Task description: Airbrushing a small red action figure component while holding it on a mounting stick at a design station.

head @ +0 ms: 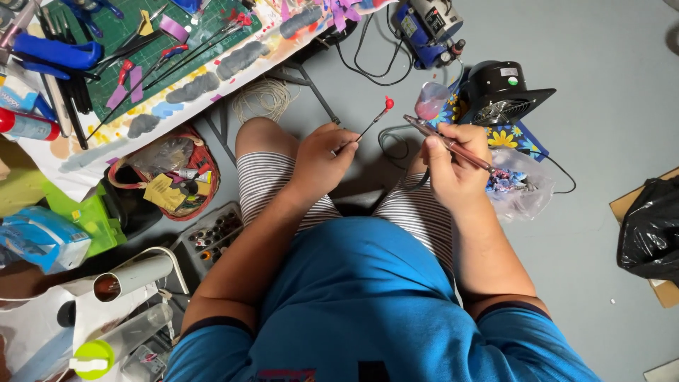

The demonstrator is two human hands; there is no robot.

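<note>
Head view | left hand (pixel 322 159) fingers pinching red-tipped stick (pixel 373 122) | right hand (pixel 453 159) fingers pinching airbrush (pixel 442 139)

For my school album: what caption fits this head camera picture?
Left hand holds a red piece on a thin stick; right hand aims an airbrush.

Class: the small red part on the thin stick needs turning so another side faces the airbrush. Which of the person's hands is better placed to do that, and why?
The left hand. It already pinches the thin stick carrying the small red part, so rolling the fingers would likely turn it. The right hand is occupied gripping the airbrush, aimed toward that part.
</note>
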